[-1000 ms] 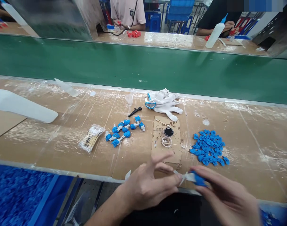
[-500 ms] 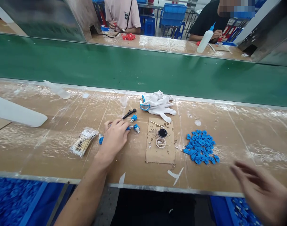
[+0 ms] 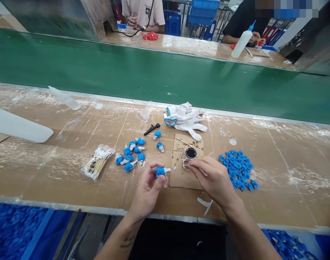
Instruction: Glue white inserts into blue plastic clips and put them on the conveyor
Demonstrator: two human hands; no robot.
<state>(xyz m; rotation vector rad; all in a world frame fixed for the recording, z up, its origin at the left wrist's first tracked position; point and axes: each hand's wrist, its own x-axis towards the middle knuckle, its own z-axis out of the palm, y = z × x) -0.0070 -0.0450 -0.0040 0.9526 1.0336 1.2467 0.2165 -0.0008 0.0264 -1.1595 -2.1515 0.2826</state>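
Observation:
My left hand [image 3: 151,184] is closed on a small blue plastic piece [image 3: 160,172] with a pale tab that points right. My right hand [image 3: 208,173] pinches a thin cotton swab [image 3: 187,165], its tip over the small clear cup [image 3: 185,167]. Just behind that cup stands another cup of black liquid [image 3: 191,152]. Both cups rest on a stained cardboard sheet [image 3: 181,180], where another swab [image 3: 183,141] lies. Several similar blue pieces with pale tabs [image 3: 129,157] are grouped left of my left hand. Beyond my right hand lies a pile of flat blue parts [image 3: 239,168].
White gloves [image 3: 188,121] and a black stick-like tool [image 3: 152,129] lie near the back of the table. A bag of swabs [image 3: 98,161] is at left. Behind runs a green belt [image 3: 127,72]; two people sit across it, near a squeeze bottle [image 3: 242,44].
My left hand has left the group and moved right and nearer me, with a blue piece in it. My right hand has come in from the right and taken the swab at the clear cup.

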